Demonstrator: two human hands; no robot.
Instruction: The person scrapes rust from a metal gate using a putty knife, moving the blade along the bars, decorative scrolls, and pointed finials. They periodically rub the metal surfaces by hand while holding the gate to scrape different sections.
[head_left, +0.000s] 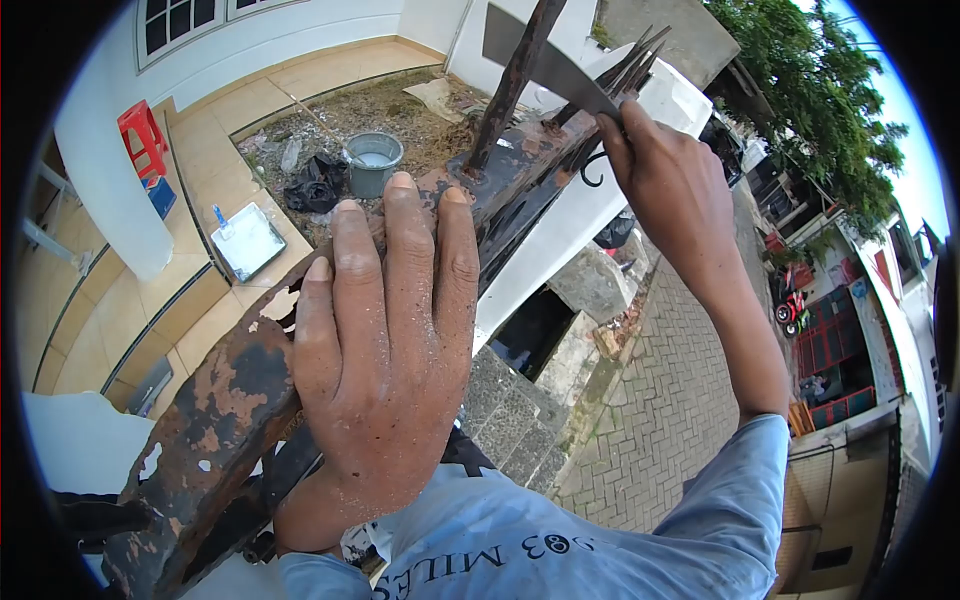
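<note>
My left hand (390,350) lies with its fingers spread on a rusty metal beam (235,400) with peeling dark paint; pale dust covers the skin. Higher up on the right, my right hand (665,180) is closed round the handle end of a flat scraper blade (550,68). The blade points to the upper left and passes by an upright rusty bar (512,90) that rises from the beam. The handle is mostly hidden inside my fingers.
A grey bucket (375,165) of whitish liquid stands beside a black plastic bag (318,184). Left of them are a white paint tray (248,242) and a red stool (143,140). A white wall (560,250) runs beneath the beam, with brick paving (660,370) to its right.
</note>
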